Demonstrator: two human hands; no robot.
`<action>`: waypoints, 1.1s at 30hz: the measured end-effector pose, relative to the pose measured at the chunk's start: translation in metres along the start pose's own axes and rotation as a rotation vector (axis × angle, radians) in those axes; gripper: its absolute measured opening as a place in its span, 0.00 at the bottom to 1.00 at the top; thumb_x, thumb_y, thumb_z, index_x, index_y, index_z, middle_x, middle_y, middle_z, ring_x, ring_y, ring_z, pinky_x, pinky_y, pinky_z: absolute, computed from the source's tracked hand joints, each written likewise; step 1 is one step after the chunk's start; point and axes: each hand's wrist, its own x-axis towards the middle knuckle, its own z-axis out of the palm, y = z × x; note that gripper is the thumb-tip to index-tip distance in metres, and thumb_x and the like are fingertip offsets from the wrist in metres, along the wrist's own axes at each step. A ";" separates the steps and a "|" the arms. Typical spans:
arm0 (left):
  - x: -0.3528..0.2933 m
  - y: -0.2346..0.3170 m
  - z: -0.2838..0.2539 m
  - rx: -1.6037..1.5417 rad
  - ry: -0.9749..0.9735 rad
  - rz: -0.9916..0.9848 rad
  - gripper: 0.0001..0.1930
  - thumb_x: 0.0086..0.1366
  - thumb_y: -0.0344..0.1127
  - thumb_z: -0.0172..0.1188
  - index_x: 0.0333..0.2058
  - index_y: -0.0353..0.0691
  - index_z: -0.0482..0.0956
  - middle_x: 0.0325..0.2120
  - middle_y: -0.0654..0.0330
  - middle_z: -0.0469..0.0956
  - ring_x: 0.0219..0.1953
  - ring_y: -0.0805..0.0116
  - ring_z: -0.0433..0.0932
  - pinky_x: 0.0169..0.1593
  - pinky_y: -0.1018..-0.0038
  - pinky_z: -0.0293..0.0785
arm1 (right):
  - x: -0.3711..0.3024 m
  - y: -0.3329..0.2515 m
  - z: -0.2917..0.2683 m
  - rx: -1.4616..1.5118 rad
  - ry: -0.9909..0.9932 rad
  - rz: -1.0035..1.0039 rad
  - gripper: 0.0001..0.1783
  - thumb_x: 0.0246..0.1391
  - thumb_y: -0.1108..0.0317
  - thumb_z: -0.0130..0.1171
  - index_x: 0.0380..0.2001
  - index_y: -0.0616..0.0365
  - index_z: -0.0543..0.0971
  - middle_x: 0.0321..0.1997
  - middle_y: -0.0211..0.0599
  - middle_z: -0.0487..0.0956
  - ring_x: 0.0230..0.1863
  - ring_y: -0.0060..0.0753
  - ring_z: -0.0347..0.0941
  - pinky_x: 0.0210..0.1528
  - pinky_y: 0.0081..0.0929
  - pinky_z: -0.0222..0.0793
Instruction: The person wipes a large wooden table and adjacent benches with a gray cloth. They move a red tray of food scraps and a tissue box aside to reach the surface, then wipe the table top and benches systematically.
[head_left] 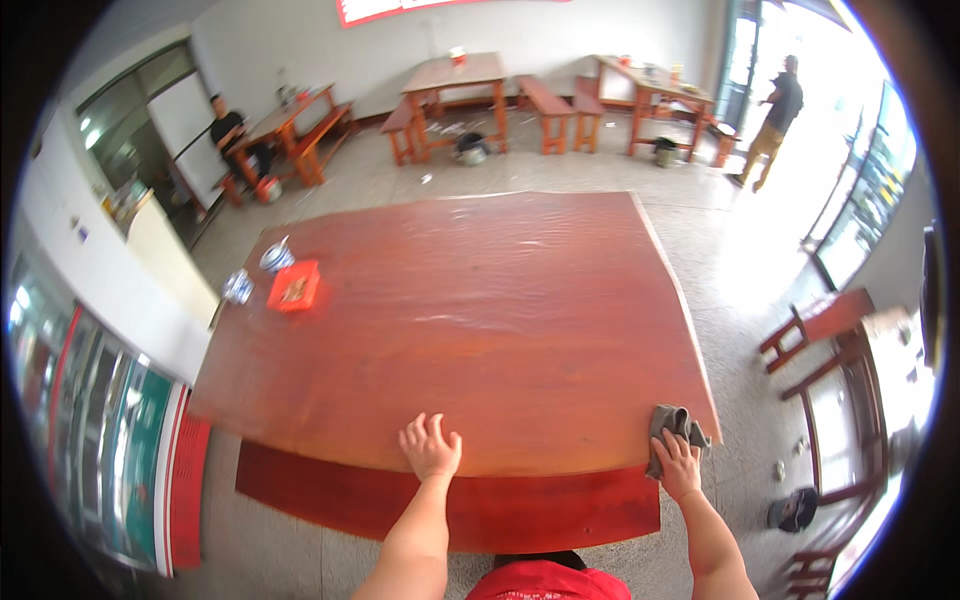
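Observation:
A reddish-brown wooden table [480,330] with a shiny, wrinkled clear cover fills the middle of the view. Near its front edge my left hand [430,448] rests on the top, fingers spread and holding nothing. At the front right corner my right hand [678,466] lies over a crumpled grey-brown cloth [668,420], pressing it against the tabletop. Part of the cloth bunches up beyond my fingers. Toward the far left of the table sit a red square tray [305,272] with small brown items in it and two blue-and-white pots [277,256].
A red wooden bench [450,510] runs along the table's near side. Drink coolers [120,440] stand at the left. Other tables [455,72] and benches line the back wall. One person [232,128] sits far left; another [778,120] stands by the bright doorway.

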 end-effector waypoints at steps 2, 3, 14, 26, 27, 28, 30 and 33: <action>0.005 -0.002 0.002 -0.042 0.014 0.043 0.20 0.47 0.40 0.55 0.42 0.48 0.68 0.47 0.55 0.64 0.51 0.56 0.61 0.56 0.53 0.51 | -0.049 0.018 0.001 0.161 -0.064 0.405 0.34 0.32 0.68 0.60 0.50 0.50 0.67 0.56 0.39 0.62 0.56 0.46 0.57 0.53 0.46 0.55; 0.006 -0.011 0.007 -0.068 0.015 0.081 0.21 0.46 0.40 0.55 0.42 0.47 0.68 0.47 0.54 0.64 0.51 0.55 0.61 0.55 0.54 0.53 | -0.086 0.026 0.003 0.240 -0.111 0.622 0.33 0.33 0.69 0.58 0.49 0.50 0.67 0.55 0.39 0.64 0.56 0.47 0.58 0.53 0.45 0.56; -0.191 0.045 -0.080 -0.494 -0.274 0.494 0.13 0.53 0.34 0.56 0.38 0.37 0.71 0.39 0.50 0.69 0.43 0.55 0.67 0.46 0.65 0.66 | -0.575 -0.114 0.025 0.758 -0.390 1.978 0.10 0.45 0.71 0.53 0.34 0.55 0.77 0.36 0.43 0.77 0.39 0.37 0.72 0.43 0.35 0.65; -0.241 0.263 0.043 -0.075 -1.398 0.512 0.05 0.56 0.32 0.50 0.27 0.38 0.71 0.21 0.53 0.74 0.19 0.64 0.72 0.21 0.69 0.67 | -0.621 -0.022 0.074 1.045 0.106 1.762 0.30 0.38 0.65 0.55 0.50 0.59 0.67 0.51 0.51 0.69 0.54 0.46 0.63 0.53 0.33 0.61; -0.253 0.290 0.046 -0.487 -1.412 0.254 0.07 0.57 0.32 0.50 0.21 0.38 0.70 0.09 0.61 0.69 0.08 0.74 0.62 0.11 0.75 0.55 | -0.634 -0.007 0.086 1.081 0.155 1.772 0.30 0.38 0.66 0.55 0.50 0.57 0.67 0.50 0.50 0.69 0.52 0.46 0.65 0.52 0.33 0.63; -0.263 0.323 0.032 -0.567 -1.409 0.237 0.07 0.57 0.33 0.51 0.23 0.38 0.72 0.11 0.62 0.69 0.10 0.75 0.63 0.14 0.77 0.57 | -0.633 0.010 0.074 1.118 0.089 1.761 0.32 0.38 0.66 0.56 0.52 0.56 0.66 0.50 0.50 0.69 0.51 0.46 0.66 0.51 0.33 0.64; -0.294 0.387 0.002 -0.671 -1.472 0.386 0.04 0.57 0.32 0.52 0.29 0.39 0.73 0.16 0.64 0.71 0.17 0.79 0.65 0.21 0.81 0.60 | -0.642 0.030 0.069 1.086 0.002 1.794 0.31 0.37 0.67 0.56 0.51 0.52 0.67 0.48 0.48 0.71 0.49 0.45 0.68 0.48 0.32 0.65; -0.331 0.446 -0.022 -0.670 -1.564 0.821 0.09 0.58 0.30 0.52 0.37 0.37 0.73 0.24 0.64 0.73 0.28 0.77 0.71 0.35 0.80 0.67 | -0.658 0.052 0.095 0.965 -0.055 1.887 0.28 0.35 0.69 0.55 0.47 0.47 0.71 0.43 0.44 0.75 0.46 0.42 0.70 0.46 0.31 0.67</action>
